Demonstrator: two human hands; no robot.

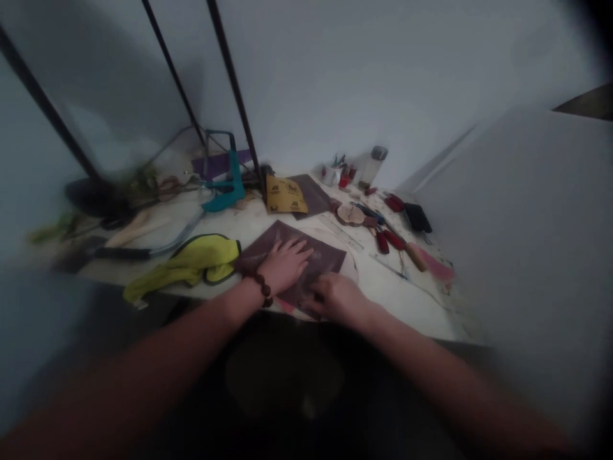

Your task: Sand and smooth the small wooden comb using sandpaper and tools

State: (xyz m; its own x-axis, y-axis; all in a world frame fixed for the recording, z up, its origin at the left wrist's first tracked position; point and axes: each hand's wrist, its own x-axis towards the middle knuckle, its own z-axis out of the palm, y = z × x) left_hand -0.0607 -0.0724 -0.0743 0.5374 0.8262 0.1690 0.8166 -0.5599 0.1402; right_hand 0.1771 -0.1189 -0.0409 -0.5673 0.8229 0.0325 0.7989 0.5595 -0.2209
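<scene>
My left hand [285, 265], with a dark bead bracelet [263, 289] at the wrist, lies flat on a dark brown sheet of sandpaper [320, 255]. My right hand [336, 298] is at the sheet's near edge with its fingers bent down onto it. The fingers are slightly blurred, and I cannot tell whether they grip the sheet or something beneath it. A pale wooden piece [352, 271] shows past the sheet's right side, mostly hidden. A yellow-green cloth [191, 265] lies just left of my left wrist.
A white workbench [402, 300] holds a teal saw frame [227, 185], a yellow sandpaper pack [286, 195], a wood slice [350, 215], a ruler [341, 231], red-handled tools [383, 241] and a glass bottle [372, 167]. Dark metal rods [233, 83] rise at the back left.
</scene>
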